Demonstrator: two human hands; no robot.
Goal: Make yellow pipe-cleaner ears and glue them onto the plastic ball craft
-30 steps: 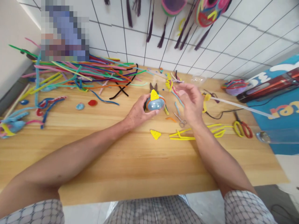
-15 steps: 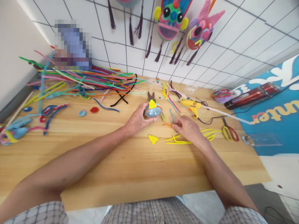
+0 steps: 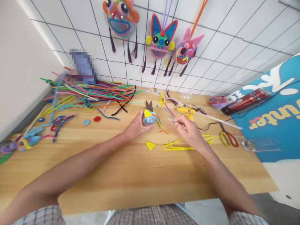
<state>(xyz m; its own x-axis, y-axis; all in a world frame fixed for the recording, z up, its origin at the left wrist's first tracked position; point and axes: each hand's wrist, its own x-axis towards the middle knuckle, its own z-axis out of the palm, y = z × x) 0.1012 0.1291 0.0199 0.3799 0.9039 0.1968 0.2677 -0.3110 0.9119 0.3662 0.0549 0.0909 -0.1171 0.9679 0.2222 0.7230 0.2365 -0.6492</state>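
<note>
Clear plastic ball (image 3: 151,120), orange band around it, yellow triangle (image 3: 147,113) on top; taken as clock centre. Head view, seen from where I stand: left hand (image 3: 136,125) grips the ball at 9 o'clock, fingers and thumb closed around its side; cannot tell whether it touches the table (image 3: 122,181). Right hand (image 3: 187,128), between 3 and 4, pinches small scissors (image 3: 170,120), mostly hidden, tip towards the ball. Pliers (image 3: 149,105): 12. Loose yellow piece (image 3: 150,145): 6. Glue gun (image 3: 186,110): nearly 3.
</note>
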